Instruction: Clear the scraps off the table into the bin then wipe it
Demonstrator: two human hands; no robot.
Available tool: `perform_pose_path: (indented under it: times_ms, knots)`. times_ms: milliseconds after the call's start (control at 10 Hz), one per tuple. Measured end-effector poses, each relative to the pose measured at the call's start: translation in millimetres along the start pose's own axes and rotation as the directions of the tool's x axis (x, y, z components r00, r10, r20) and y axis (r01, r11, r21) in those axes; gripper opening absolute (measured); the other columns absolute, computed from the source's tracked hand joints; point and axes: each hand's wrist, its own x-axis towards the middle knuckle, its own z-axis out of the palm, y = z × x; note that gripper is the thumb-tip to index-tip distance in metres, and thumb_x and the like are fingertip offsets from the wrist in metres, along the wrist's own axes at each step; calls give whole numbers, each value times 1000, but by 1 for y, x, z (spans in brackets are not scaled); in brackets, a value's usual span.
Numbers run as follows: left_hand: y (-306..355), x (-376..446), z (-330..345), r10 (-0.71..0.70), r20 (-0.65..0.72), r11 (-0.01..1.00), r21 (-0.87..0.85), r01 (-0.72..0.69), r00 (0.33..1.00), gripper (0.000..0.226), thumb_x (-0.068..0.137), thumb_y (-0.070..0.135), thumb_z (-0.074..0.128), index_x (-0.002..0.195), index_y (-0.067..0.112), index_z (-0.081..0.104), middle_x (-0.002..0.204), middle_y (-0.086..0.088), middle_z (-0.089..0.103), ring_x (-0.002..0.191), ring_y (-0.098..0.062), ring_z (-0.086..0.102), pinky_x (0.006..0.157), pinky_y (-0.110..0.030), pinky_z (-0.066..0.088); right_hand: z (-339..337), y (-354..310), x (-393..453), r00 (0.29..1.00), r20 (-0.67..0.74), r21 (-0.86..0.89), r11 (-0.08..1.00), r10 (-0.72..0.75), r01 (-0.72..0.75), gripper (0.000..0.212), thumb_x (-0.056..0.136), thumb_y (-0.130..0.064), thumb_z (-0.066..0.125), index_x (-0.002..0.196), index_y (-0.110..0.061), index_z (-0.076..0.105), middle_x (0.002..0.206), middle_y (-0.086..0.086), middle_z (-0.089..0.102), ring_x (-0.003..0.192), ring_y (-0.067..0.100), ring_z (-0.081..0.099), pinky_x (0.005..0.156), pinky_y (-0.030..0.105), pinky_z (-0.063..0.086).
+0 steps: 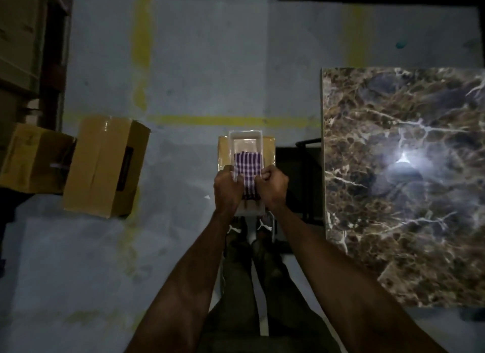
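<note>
Checked cloth (248, 169) is pinched at its near edge by my left hand (227, 186) and right hand (271, 186), its length running away from me over a white tray (245, 140), the marble table (404, 184) lying off to my right.

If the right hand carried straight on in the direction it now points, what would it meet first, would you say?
Probably the far wall of the white tray. The right hand grips the purple checked cloth together with the left hand, pointing away from the body over the tray; depth is hard to judge from above.
</note>
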Motion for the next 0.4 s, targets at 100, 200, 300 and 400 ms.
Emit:
perform_pose_path:
  times_ms: [100,200,300,400]
  knots:
    - [-10,16,8,44,62,998,34,-46,997,24,99,22,59,116,6,62,111,-13,65,103,-27,62,77,-25,38,16,12,12,998,-35,-48,998,-47,46,9,87,-6,73,91,-10,65,88,5,66,76,13,61,67,18,49]
    - [-14,19,8,27,79,994,101,-35,996,35,98,34,62,122,8,59,118,-13,60,107,-27,59,80,-30,42,21,13,13,996,-32,-100,991,-88,84,12,88,-11,71,95,-13,61,99,3,61,84,11,57,71,20,49]
    - [-16,20,2,-13,62,994,105,6,998,49,93,36,65,133,10,53,127,-13,57,112,-30,59,87,-38,50,22,15,9,995,4,-137,985,-104,103,21,92,-20,71,108,-13,60,111,0,54,94,10,54,75,17,47]
    - [-14,13,-5,30,72,993,116,-38,997,46,93,31,65,133,13,54,127,-13,58,114,-30,58,90,-39,49,20,9,1,995,16,-207,973,-102,103,25,95,-22,69,116,-11,60,119,4,54,102,15,57,83,28,52]
